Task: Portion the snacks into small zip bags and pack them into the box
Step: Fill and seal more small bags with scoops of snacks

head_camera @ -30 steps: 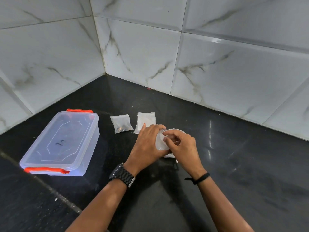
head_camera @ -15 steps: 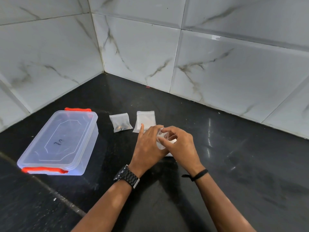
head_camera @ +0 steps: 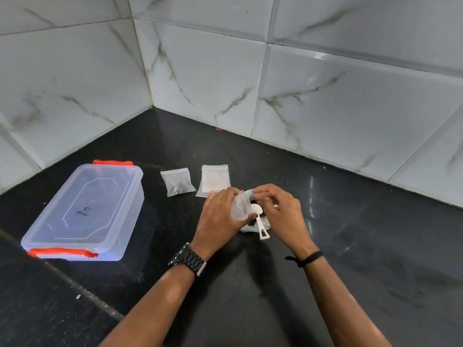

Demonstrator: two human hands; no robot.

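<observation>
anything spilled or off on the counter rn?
Nothing stands out. The box sits closed with both orange latches down, and a filled zip bag and a flat bag lie beside it. Left hand and right hand hold a clear bag open over a white scoop. No spill visible.

The single head-worn camera looks forward and down from above and behind the left hand [head_camera: 220, 216] and right hand [head_camera: 283, 211], close enough that both forearms fill the lower frame, facing the tiled wall corner [head_camera: 150, 106] beyond them across the black counter [head_camera: 350, 246].
</observation>
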